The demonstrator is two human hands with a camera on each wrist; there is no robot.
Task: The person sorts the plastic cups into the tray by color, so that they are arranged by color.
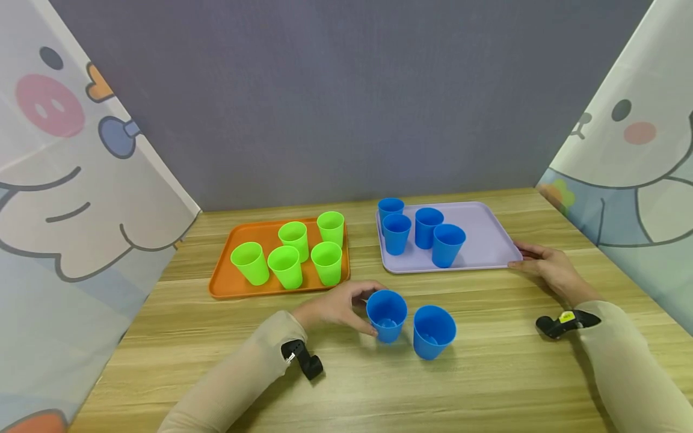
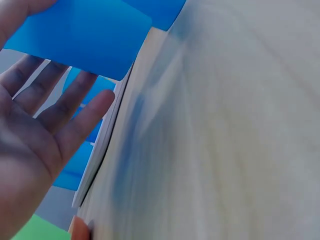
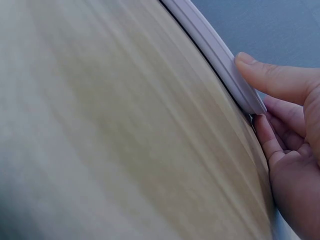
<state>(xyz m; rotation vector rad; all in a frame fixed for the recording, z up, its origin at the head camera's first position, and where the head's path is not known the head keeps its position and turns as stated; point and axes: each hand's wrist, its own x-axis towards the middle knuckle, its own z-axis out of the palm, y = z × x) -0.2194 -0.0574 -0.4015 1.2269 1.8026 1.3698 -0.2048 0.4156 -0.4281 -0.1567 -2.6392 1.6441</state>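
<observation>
In the head view my left hand grips a blue cup, thumb at its near side and fingers reaching behind it. The left wrist view shows this cup beside the spread palm, little finger off it. A second blue cup stands just right of it. My right hand holds the near right corner of the lilac tray. In the right wrist view the thumb lies along the tray rim and a fingertip is at its lower edge. Several blue cups stand on this tray's left half.
An orange tray with several bright green cups sits to the left on the wooden table. A grey panel rises behind, and cartoon-printed cloths hang at both sides.
</observation>
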